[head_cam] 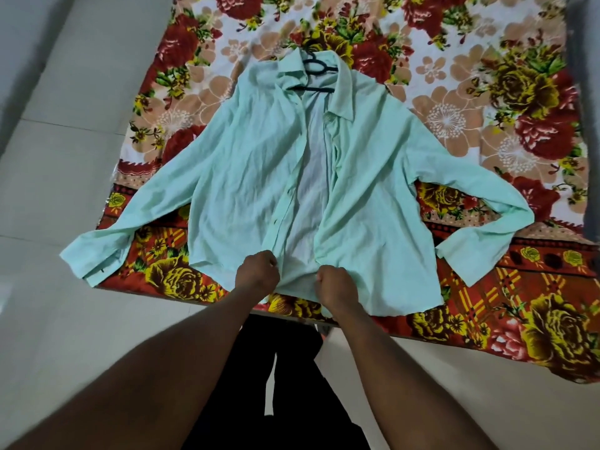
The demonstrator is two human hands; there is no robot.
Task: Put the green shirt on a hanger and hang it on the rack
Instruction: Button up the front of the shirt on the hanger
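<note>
**Item: green shirt (246, 177).** It is laid front-up and unbuttoned at the middle of the view, with its pale lining shown between the open front panels. The collar is set at 12 o'clock and the hem at 6 o'clock. One sleeve is spread toward 8 o'clock, its cuff reaching past the edge of the surface. The other sleeve is spread toward 3 o'clock and bent back at the elbow.

**Item: black hanger (316, 68).** It is lodged inside the collar, with hook and bar partly exposed.

**Hands.** The left hand (258, 276) and right hand (336, 287) are placed side by side at the hem. The fingers (270, 262) of each are curled tightly round one front edge of the shirt.

**Surface.** A floral sheet (487, 108) in red, yellow and peach is spread flat, with a patterned border at 5 o'clock. Whether a bed or a tabletop lies beneath cannot be told.

**Room.** A floor (65, 157) of pale tiles is seen from 7 to 11 o'clock. Black trousers (292, 384) are seen at 6 o'clock.
</note>
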